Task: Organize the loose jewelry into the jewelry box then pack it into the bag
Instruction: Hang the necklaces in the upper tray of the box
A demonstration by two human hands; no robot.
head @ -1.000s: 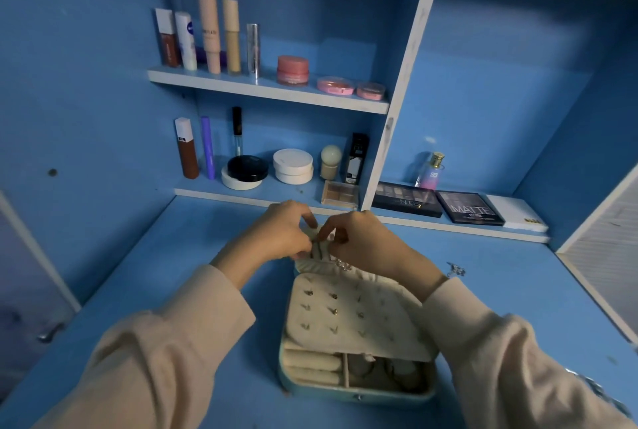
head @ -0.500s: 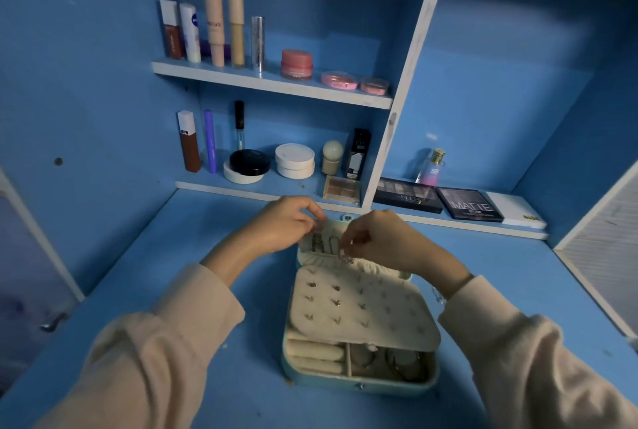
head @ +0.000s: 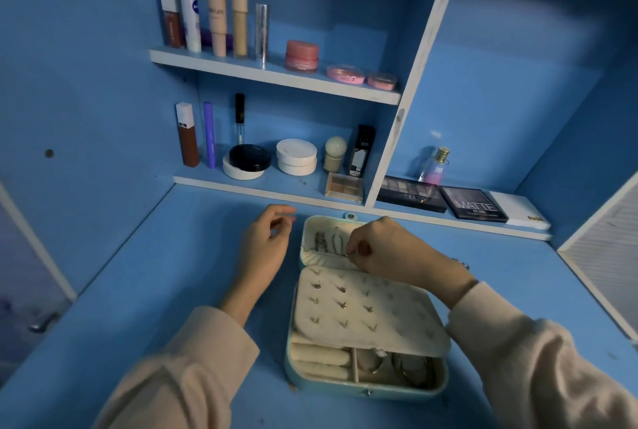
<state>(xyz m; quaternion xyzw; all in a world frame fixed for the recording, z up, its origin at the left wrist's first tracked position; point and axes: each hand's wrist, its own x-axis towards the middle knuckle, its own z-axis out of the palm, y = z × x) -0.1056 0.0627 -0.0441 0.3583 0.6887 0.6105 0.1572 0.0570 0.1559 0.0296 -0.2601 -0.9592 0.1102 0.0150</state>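
A teal jewelry box (head: 366,389) lies open on the blue desk, its cream lid (head: 312,257) laid back towards the shelves. A cream earring panel (head: 366,311) with several studs covers most of the base. Chains (head: 328,244) hang inside the lid. My right hand (head: 390,249) is over the lid, its fingertips pinched on a thin chain there. My left hand (head: 266,242) hovers just left of the lid, fingers loosely curled and holding nothing. Rings lie in the front compartments (head: 397,364). A small piece of jewelry (head: 461,263) lies on the desk behind my right wrist.
Shelves behind the box carry cosmetics: tubes (head: 214,10), pink jars (head: 302,55), compacts (head: 296,156), a perfume bottle (head: 435,166) and eyeshadow palettes (head: 473,208). A white slatted panel (head: 611,256) borders the desk on the right.
My left hand has come away from the lid to the left and opened. My right hand stays pinched on the chain inside the lid, which now shows more.
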